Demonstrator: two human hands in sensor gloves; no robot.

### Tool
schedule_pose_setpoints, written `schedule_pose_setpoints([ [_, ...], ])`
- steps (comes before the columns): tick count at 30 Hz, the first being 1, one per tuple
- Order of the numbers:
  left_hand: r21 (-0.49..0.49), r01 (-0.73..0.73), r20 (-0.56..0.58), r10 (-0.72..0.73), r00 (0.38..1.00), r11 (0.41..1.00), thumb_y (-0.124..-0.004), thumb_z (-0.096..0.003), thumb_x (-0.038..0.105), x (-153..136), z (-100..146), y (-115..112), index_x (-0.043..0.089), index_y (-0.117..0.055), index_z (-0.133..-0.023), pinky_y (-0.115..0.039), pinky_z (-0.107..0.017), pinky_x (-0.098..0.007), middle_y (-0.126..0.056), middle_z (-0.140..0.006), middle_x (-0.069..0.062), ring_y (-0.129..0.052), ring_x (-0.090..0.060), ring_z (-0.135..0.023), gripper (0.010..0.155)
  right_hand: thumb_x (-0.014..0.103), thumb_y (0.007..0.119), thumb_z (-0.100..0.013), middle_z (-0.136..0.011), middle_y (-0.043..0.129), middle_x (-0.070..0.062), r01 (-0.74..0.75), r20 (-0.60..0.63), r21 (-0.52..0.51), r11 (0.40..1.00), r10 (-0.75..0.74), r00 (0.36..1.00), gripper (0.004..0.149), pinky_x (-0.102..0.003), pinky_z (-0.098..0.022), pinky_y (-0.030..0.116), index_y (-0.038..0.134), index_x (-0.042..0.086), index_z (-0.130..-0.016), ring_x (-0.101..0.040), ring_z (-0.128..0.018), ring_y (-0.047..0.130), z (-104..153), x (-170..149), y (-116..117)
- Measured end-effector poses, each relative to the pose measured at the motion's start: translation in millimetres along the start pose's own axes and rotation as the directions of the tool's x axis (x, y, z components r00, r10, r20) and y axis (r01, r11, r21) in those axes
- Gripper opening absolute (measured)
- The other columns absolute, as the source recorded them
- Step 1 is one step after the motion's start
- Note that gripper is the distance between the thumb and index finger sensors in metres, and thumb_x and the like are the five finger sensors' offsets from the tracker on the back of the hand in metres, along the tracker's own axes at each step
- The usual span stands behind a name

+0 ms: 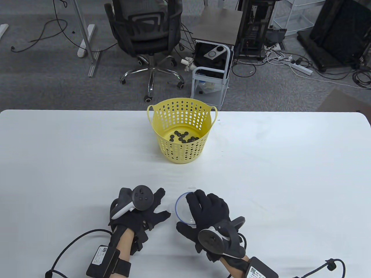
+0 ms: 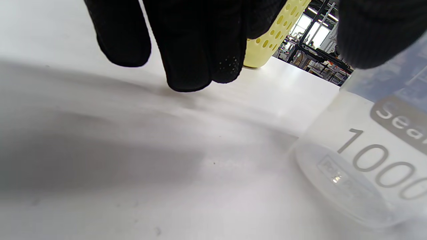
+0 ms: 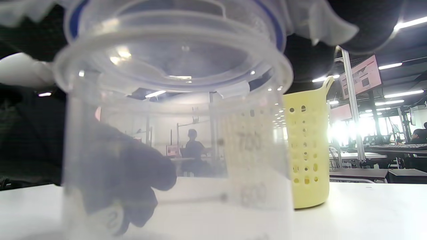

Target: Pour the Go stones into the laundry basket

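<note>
Black-gloved, the right hand point(image 1: 207, 215) grips a clear measuring container point(image 1: 183, 208) standing upright on the white table point(image 1: 289, 173), while the left hand point(image 1: 139, 212) rests beside it, fingers spread and holding nothing. Farther out, black Go stones point(image 1: 183, 137) lie inside the yellow laundry basket point(image 1: 181, 153).

From my seat, the only thing standing on the far tabletop point(image 1: 72, 162) is the yellow laundry basket point(image 1: 182, 144), with wide bare lanes to its left and right. Near me, the clear container point(image 1: 183, 210) stands between my two hands, just beside each.
</note>
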State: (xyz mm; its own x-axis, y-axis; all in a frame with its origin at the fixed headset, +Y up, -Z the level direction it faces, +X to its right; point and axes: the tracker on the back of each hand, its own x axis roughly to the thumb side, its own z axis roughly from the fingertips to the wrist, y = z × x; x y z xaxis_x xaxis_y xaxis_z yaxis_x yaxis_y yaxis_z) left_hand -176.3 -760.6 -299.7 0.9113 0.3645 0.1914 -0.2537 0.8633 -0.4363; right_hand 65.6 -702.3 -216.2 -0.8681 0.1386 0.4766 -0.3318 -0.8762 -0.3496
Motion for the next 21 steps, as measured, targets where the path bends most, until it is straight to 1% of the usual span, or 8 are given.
schedule_pose_setpoints([
  [5, -0.001, 0.000, 0.003, 0.000, 1.000, 1.000, -0.078, -0.0422, 0.074, 0, 0, 0, 0.035, -0.042, -0.113, -0.071, -0.070, -0.056, -0.073, -0.115, 0.005, -0.088, -0.026, -0.097, 0.089, 0.079, 0.082, -0.037, -0.103, 0.073, -0.020, -0.009, -0.001, 0.038, 0.999, 0.009, 1.000, 0.090, -0.070, -0.053, 0.070, 0.069, 0.016, -0.100, -0.061, -0.073, 0.084, 1, -1, 8],
  [11, 0.019, 0.000, 0.017, 0.000, 1.000, 1.000, -0.078, -0.0421, 0.074, 0, 0, 1, 0.035, -0.043, -0.113, -0.071, -0.070, -0.055, -0.073, -0.114, 0.005, -0.088, -0.025, -0.097, 0.088, 0.081, 0.079, -0.036, -0.103, 0.072, -0.020, -0.009, -0.001, 0.032, 0.999, 0.009, 1.000, 0.093, -0.070, -0.053, 0.071, 0.066, 0.017, -0.102, -0.060, -0.074, 0.084, 2, -2, 8],
  [12, 0.039, -0.005, 0.020, 0.004, 1.000, 0.999, -0.079, -0.0420, 0.074, 0, 1, 3, 0.035, -0.044, -0.112, -0.071, -0.070, -0.055, -0.073, -0.114, 0.006, -0.088, -0.025, -0.097, 0.087, 0.082, 0.078, -0.036, -0.103, 0.072, -0.020, -0.002, 0.000, 0.031, 1.000, 0.002, 1.000, 0.094, -0.070, -0.054, 0.070, 0.064, 0.017, -0.103, -0.061, -0.075, 0.084, 2, -3, 8],
  [14, 0.108, -0.011, 0.034, 0.007, 0.999, 0.994, -0.078, -0.0419, 0.074, -1, 4, 8, 0.036, -0.047, -0.111, -0.072, -0.070, -0.054, -0.075, -0.112, 0.007, -0.089, -0.024, -0.095, 0.085, 0.085, 0.071, -0.036, -0.105, 0.071, -0.020, 0.039, -0.015, 0.013, 0.999, -0.039, 0.999, 0.095, -0.071, -0.055, 0.068, 0.062, 0.019, -0.104, -0.064, -0.078, 0.079, 2, -8, 4],
  [16, 0.263, -0.038, 0.015, 0.035, 0.999, 0.964, -0.077, -0.0431, 0.071, -4, 12, 17, 0.036, -0.054, -0.109, -0.074, -0.068, -0.053, -0.079, -0.109, 0.007, -0.092, -0.024, -0.092, 0.078, 0.084, 0.067, -0.037, -0.105, 0.070, -0.020, 0.117, -0.061, -0.015, 0.993, -0.118, 0.991, 0.094, -0.071, -0.056, 0.067, 0.062, 0.019, -0.104, -0.064, -0.080, 0.077, 1, -18, -2],
  [18, 0.366, -0.103, 0.021, 0.103, 0.994, 0.925, -0.075, -0.0437, 0.071, -6, 18, 23, 0.036, -0.058, -0.108, -0.076, -0.066, -0.052, -0.082, -0.107, 0.007, -0.094, -0.024, -0.090, 0.075, 0.083, 0.068, -0.038, -0.104, 0.071, -0.021, 0.194, -0.120, -0.045, 0.980, -0.198, 0.973, 0.092, -0.071, -0.056, 0.067, 0.063, 0.017, -0.103, -0.063, -0.081, 0.077, 1, -30, -6],
  [19, 0.380, -0.138, 0.021, 0.140, 0.990, 0.915, -0.074, -0.0443, 0.070, -6, 20, 24, 0.036, -0.059, -0.108, -0.075, -0.066, -0.052, -0.081, -0.108, 0.006, -0.093, -0.025, -0.091, 0.073, 0.082, 0.068, -0.039, -0.104, 0.071, -0.022, 0.212, -0.139, -0.050, 0.976, -0.217, 0.966, 0.091, -0.071, -0.056, 0.067, 0.063, 0.017, -0.103, -0.063, -0.081, 0.076, 2, -34, -7],
  [21, 0.413, -0.242, 0.047, 0.245, 0.968, 0.878, -0.071, -0.0454, 0.070, -5, 24, 26, 0.036, -0.061, -0.107, -0.074, -0.066, -0.053, -0.078, -0.110, 0.004, -0.090, -0.027, -0.092, 0.071, 0.079, 0.069, -0.040, -0.103, 0.071, -0.022, 0.294, -0.218, -0.069, 0.953, -0.302, 0.928, 0.089, -0.071, -0.056, 0.067, 0.064, 0.015, -0.102, -0.062, -0.081, 0.077, 3, -49, -8],
])
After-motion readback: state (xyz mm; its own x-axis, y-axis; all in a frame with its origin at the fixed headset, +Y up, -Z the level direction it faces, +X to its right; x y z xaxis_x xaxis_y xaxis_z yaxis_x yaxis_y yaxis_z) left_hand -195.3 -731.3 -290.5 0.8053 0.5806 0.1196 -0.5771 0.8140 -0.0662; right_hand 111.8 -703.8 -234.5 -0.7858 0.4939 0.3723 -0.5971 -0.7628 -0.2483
